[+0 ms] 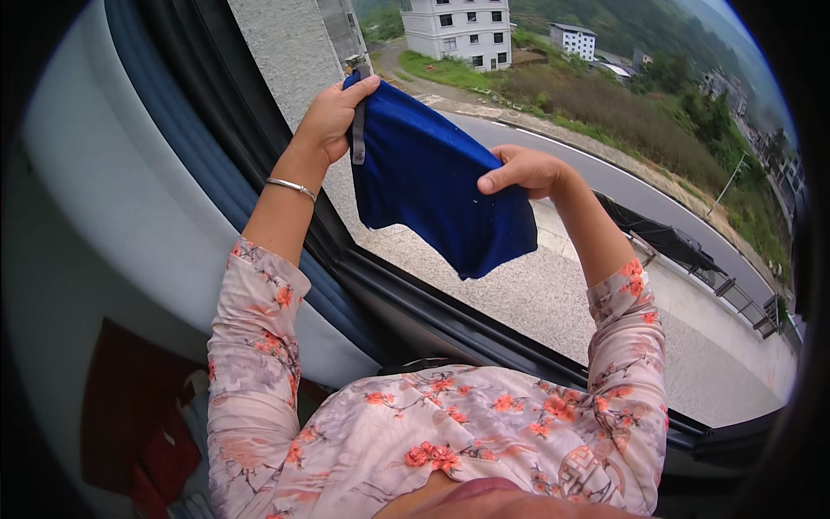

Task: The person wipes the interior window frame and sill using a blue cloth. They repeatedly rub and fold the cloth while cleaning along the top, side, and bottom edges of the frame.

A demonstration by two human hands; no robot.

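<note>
A dark blue cloth (434, 175) with a grey strip along its left edge hangs stretched between both hands, out beyond the window frame. My left hand (337, 117) pinches its upper left corner, thumb on top, beside the grey strip; a silver bangle circles that wrist. On the right, my right hand (525, 170) grips the upper right part, with the thumb on the near face and the fingers behind, mostly hidden. The cloth's lower edge falls loose and uneven. Small light specks dot its surface.
The dark window frame (441, 311) runs diagonally below the hands. A blue curtain (188, 156) lines its left side. Outside are a rough pale wall ledge (415, 250), a railing (739, 301) with black sheeting, and a road (687, 224). Red fabric (170, 454) lies at lower left.
</note>
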